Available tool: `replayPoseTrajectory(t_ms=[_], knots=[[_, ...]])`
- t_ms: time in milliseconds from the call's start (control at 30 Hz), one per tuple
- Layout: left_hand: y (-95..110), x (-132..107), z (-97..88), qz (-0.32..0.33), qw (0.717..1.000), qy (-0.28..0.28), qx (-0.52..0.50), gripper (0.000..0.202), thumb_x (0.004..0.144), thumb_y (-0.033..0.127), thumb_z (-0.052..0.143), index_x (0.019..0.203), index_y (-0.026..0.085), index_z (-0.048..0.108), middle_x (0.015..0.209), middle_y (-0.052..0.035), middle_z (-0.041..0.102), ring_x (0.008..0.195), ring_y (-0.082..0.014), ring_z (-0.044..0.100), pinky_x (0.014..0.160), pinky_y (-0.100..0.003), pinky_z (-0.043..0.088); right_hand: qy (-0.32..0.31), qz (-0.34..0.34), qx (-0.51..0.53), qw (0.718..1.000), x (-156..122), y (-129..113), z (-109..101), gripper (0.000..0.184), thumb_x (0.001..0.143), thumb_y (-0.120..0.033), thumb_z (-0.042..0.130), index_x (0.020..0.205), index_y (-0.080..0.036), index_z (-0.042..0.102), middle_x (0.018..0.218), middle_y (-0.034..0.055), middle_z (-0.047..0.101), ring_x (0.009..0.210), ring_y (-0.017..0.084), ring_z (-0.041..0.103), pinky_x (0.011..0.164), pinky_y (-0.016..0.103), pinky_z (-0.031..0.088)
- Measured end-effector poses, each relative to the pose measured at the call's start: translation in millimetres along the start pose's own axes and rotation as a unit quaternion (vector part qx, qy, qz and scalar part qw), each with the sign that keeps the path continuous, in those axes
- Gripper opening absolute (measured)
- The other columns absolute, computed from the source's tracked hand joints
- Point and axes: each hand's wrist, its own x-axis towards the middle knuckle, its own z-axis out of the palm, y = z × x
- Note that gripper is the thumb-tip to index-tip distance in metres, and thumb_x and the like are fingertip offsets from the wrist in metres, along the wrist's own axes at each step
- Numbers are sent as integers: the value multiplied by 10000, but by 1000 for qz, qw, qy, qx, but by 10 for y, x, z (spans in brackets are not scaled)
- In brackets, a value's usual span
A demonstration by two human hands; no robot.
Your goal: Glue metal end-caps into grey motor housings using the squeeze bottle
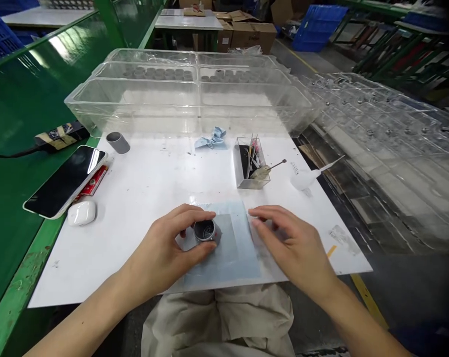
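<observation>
As recorded from the head camera, the left hand (168, 248) pinched a short grey sleeve (205, 231) between the thumb and curled fingers. The sleeve stood on a pale blue mat (243, 253) at the near edge of the white board (135, 188), with its open mouth turned up.

The right hand (287, 243) lay just beside it over the mat, fingers extended and close together, holding nothing. It was near the sleeve but not touching it.

On progress, the piece appeared to be mid-handling. Neither hand held a tool, and the swabs stood in the small clear box (243, 171), well apart from both hands. Rows of similar grey pieces stood in the farther clear trays (135, 96) (whether finished or waiting could not be told). One more grey sleeve (118, 142) lay on its side at the far left of the board.

On condition, the held sleeve was a plain grey, thin-walled cylinder, dark inside with a slight glint. No damage was visible, though finer detail was too small to judge.

Also present were a phone (66, 181), a white earbud case (82, 212) and a crumpled blue wipe (212, 139).
</observation>
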Motion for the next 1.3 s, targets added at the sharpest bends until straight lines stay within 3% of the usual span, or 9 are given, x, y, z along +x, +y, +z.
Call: replayPoseTrajectory(t_ms=[167, 300, 400, 567, 800, 1000, 1067, 1200, 1300], knots=[[-60, -10, 57, 8, 1000, 1, -5, 459, 865, 288, 777, 1304, 370, 674, 1174, -12, 712, 1042, -244, 671, 866, -308, 553, 118, 63, -12, 991, 157, 129, -306, 257, 972, -417, 678, 1171, -265, 735, 909, 11, 762, 733, 169, 667, 718, 331, 530], [-164, 18, 161, 3, 999, -9, -44, 356, 873, 344, 778, 1221, 366, 702, 1166, 5, 748, 1074, -251, 698, 889, -292, 557, 187, 50, 9, 981, 347, 146, -383, 400, 974, -420, 673, 1328, -236, 655, 890, -4, 704, 721, 147, 639, 741, 324, 539], [-205, 28, 207, -3, 999, -13, -52, 381, 875, 384, 779, 1247, 364, 705, 1189, 9, 773, 1090, -257, 716, 926, -297, 564, 164, 14, -5, 986, 530, 82, -340, 416, 969, -412, 680, 1333, -208, 682, 882, 3, 714, 730, 149, 650, 744, 316, 540], [-228, -24, 176, 1, 999, -6, -39, 379, 895, 384, 758, 1269, 401, 695, 1235, 46, 769, 1133, -229, 711, 984, -297, 564, 160, -52, -61, 984, 771, -79, -322, 221, 969, -370, 675, 941, -195, 808, 919, 36, 799, 772, 182, 697, 754, 321, 532], [-245, -62, 132, 27, 999, 1, -36, 403, 889, 291, 764, 1252, 434, 664, 1158, 75, 752, 1039, -172, 707, 900, -252, 566, 163, -110, -150, 969, 789, -112, -376, 162, 960, -307, 701, 900, -197, 804, 881, 36, 803, 731, 187, 710, 684, 328, 510], [-252, -44, 192, 27, 996, 7, -84, 417, 877, 205, 770, 1221, 417, 662, 1114, 69, 715, 1002, -146, 685, 889, -234, 547, 345, -168, -78, 920, 551, -438, -461, 65, 877, -213, 794, 919, -263, 792, 906, 28, 806, 755, 215, 712, 627, 362, 510], [-259, -53, 198, 25, 996, 8, -89, 429, 879, 204, 771, 1223, 431, 654, 1129, 75, 709, 1031, -146, 676, 900, -233, 542, 323, -193, -50, 925, 404, -581, -457, 165, 850, -150, 809, 955, -275, 788, 894, 7, 803, 748, 197, 704, 619, 348, 525], [-271, -62, 193, 23, 994, -2, -105, 425, 890, 205, 761, 1232, 424, 636, 1177, 70, 703, 1096, -165, 662, 942, -270, 539, 142, -206, 47, 967, 154, -725, -281, 220, 876, -79, 755, 1055, -205, 771, 874, 5, 767, 760, 140, 695, 632, 277, 566], [-274, -51, 188, 16, 992, -18, -124, 409, 910, 208, 741, 1252, 400, 625, 1179, 53, 701, 1090, -176, 666, 948, -301, 544, 82, -216, 101, 968, 102, -702, -60, 197, 873, -37, 732, 1043, -130, 769, 868, 35, 758, 780, 131, 698, 694, 265, 589]])
